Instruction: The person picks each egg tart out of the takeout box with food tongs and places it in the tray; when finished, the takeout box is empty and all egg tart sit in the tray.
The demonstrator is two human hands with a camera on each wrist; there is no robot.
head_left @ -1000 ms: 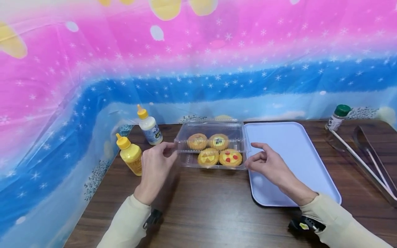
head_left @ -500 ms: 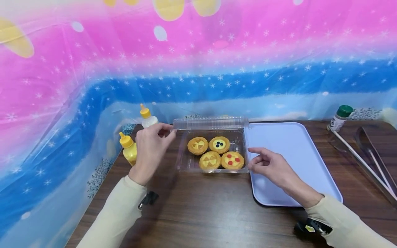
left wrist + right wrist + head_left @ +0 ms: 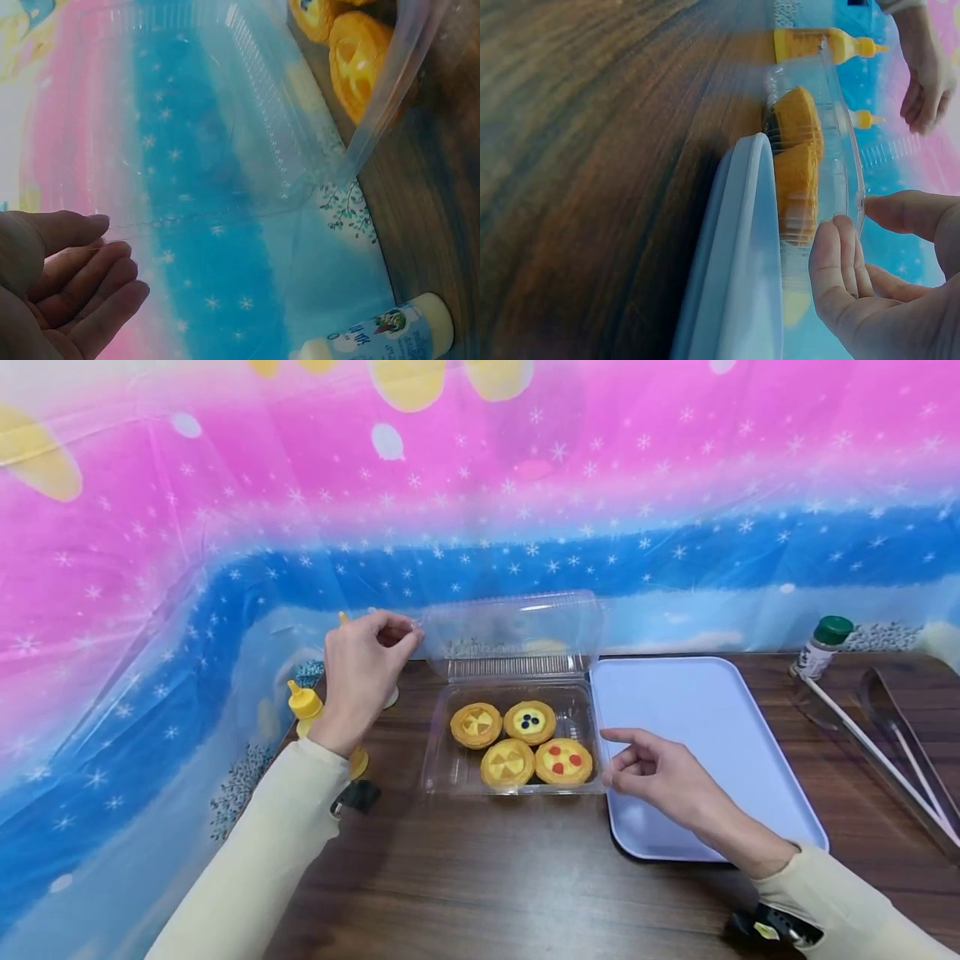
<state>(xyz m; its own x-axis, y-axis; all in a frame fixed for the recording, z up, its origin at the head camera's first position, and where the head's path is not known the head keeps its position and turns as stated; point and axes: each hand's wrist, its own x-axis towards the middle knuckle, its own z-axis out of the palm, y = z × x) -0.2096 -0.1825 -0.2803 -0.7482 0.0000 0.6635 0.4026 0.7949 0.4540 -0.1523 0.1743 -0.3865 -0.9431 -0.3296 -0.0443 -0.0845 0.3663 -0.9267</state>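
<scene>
A clear plastic clamshell box sits on the table with its lid raised at the back. Inside its base lie several egg tarts, topped with yellow wedges, dark berries or red pieces. My left hand pinches the lid's front left corner between thumb and fingers, the lid standing nearly upright in the left wrist view. At the box's front right corner, my right hand pinches the rim; its thumb and fingers meet there in the right wrist view.
A pale blue tray adjoins the box on the right. Farther right are metal tongs and a green-capped seasoning jar. A yellow squeeze bottle and a white bottle stand left, partly hidden behind my left arm.
My left hand has swung the lid up and back from lying low over the tarts to nearly upright. The right hand has stayed at the box's right corner.
</scene>
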